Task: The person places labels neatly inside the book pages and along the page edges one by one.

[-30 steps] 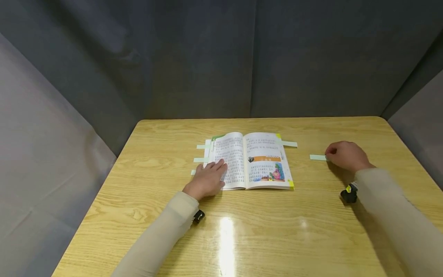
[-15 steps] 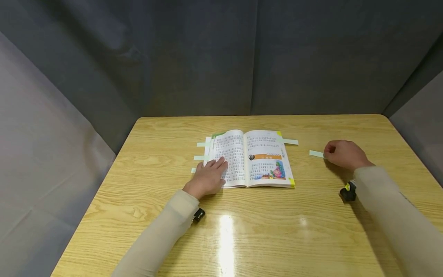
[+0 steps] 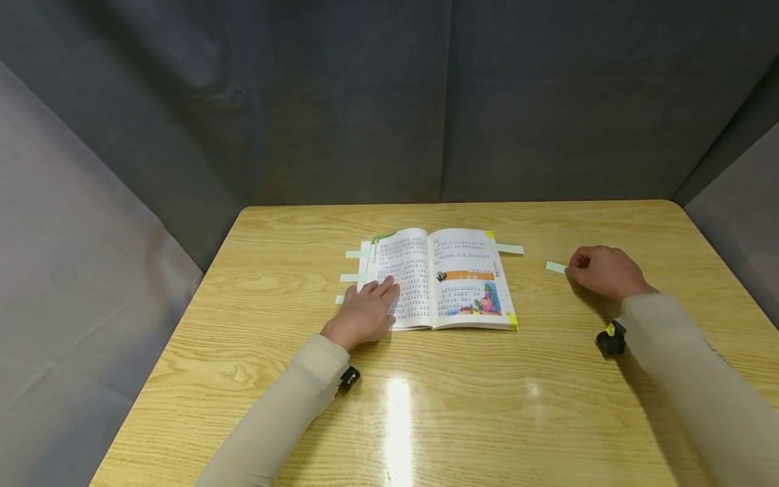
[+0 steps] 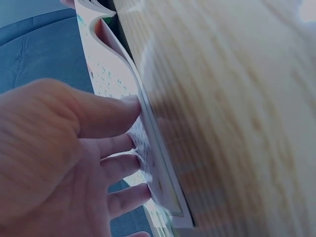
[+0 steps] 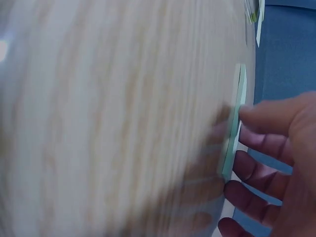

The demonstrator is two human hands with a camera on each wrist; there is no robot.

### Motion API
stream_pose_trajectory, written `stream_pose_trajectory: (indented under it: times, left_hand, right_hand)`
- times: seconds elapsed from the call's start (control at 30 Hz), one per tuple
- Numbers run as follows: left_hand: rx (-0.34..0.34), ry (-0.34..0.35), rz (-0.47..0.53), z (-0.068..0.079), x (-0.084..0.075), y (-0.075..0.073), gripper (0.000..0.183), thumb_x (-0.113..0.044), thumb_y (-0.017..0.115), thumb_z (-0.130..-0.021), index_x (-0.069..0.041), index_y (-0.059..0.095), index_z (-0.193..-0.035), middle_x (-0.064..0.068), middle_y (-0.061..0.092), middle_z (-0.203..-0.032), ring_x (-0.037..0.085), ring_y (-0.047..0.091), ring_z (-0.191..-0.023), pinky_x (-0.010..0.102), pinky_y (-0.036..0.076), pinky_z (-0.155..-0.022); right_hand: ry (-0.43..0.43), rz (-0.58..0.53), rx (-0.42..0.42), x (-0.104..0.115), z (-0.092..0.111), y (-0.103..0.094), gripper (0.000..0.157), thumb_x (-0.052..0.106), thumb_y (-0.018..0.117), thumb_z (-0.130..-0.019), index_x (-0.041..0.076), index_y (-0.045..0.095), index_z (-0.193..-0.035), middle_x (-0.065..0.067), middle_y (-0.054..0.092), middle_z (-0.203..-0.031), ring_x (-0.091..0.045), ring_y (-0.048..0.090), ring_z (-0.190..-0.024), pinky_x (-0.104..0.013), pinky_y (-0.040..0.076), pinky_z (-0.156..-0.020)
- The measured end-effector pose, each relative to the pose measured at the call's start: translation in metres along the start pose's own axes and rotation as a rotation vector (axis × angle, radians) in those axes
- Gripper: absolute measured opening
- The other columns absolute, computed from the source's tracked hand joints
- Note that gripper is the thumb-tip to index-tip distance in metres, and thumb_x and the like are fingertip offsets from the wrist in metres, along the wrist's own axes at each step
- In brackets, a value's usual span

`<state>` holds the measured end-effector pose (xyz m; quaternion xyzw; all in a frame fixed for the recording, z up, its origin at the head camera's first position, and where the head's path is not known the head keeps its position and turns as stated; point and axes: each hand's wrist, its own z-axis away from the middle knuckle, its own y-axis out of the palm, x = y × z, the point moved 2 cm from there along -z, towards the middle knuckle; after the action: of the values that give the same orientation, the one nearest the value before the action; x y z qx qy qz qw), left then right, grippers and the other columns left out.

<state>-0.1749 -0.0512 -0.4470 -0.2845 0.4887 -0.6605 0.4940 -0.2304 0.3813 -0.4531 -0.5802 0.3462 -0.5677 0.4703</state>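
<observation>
An open book [image 3: 462, 260] lies on the wooden table, printed text on both pages and a coloured picture at the lower right. My left hand [image 3: 364, 316] rests on the left page with fingers spread; in the left wrist view the thumb [image 4: 111, 116] lies by the lower page edge. Right of the book, my right hand [image 3: 605, 272] pinches a pale green paper strip [image 3: 556, 267] between thumb and index finger. In the right wrist view the strip [image 5: 231, 143] lies low along the tabletop, the other fingers [image 5: 252, 197] curled beside it.
Several pale green tabs stick out from the book: an upper left tab [image 3: 353, 254], a middle left tab [image 3: 353, 277] and a right tab [image 3: 510, 249] among them. Dark cloth [image 3: 353, 101] hangs behind the table [image 3: 462, 406], and pale cloth [image 3: 79, 270] at the left.
My right hand has edged slightly left over the strip, so less of it shows, and the strip has turned to a slight slant. My left hand stays on the page.
</observation>
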Motion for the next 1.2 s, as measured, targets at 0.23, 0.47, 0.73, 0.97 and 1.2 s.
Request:
stream_pose_trajectory:
  times: [0.23,0.47,0.73,0.97,1.2]
  left_hand:
    - [-0.008,0.004,-0.009,-0.0001,-0.0008,-0.0004,0.065,-0.037,0.044,-0.105,-0.023,0.015,-0.161,-0.003,0.006,-0.17,0.026,0.014,-0.157,0.057,0.013,-0.126]
    - [-0.014,0.002,-0.011,-0.0003,-0.0009,0.0014,0.065,-0.036,0.045,-0.104,-0.023,0.015,-0.161,-0.003,0.007,-0.17,0.026,0.015,-0.156,0.057,0.014,-0.126]
    - [-0.019,-0.007,-0.004,-0.0004,-0.0007,0.0027,0.065,-0.036,0.044,-0.105,-0.023,0.013,-0.161,-0.003,0.006,-0.17,0.025,0.014,-0.157,0.058,0.014,-0.125]
    - [-0.029,-0.003,-0.011,-0.0015,-0.0014,0.0033,0.064,-0.036,0.043,-0.105,-0.023,0.015,-0.161,-0.002,0.007,-0.17,0.025,0.015,-0.156,0.057,0.015,-0.125]
    - [-0.021,-0.002,-0.011,-0.002,-0.0014,0.0048,0.064,-0.036,0.045,-0.105,-0.023,0.016,-0.161,-0.003,0.008,-0.17,0.025,0.016,-0.156,0.058,0.014,-0.125]
  right_hand:
    - [0.027,-0.015,0.006,-0.0011,0.0001,0.0021,0.028,0.026,0.059,-0.096,0.001,0.066,-0.105,-0.02,0.07,-0.098,-0.029,0.062,-0.079,-0.047,0.05,-0.068]
    - [0.036,0.024,-0.044,-0.0009,0.0006,0.0034,0.023,0.025,0.062,-0.095,0.004,0.067,-0.102,-0.017,0.07,-0.094,-0.029,0.061,-0.076,-0.05,0.048,-0.063]
    - [-0.016,0.101,-0.158,0.0029,-0.0015,0.0043,0.016,0.024,0.065,-0.094,0.009,0.072,-0.094,-0.015,0.072,-0.092,-0.032,0.063,-0.074,-0.06,0.044,-0.065]
    - [-0.013,0.093,-0.153,0.0045,-0.0019,0.0045,0.015,0.02,0.064,-0.094,0.007,0.07,-0.095,-0.018,0.069,-0.093,-0.033,0.062,-0.075,-0.059,0.044,-0.064]
    - [0.007,0.01,-0.021,0.003,-0.0062,0.0088,0.024,0.015,0.055,-0.097,-0.002,0.062,-0.112,-0.028,0.067,-0.109,-0.037,0.064,-0.086,-0.054,0.051,-0.072]
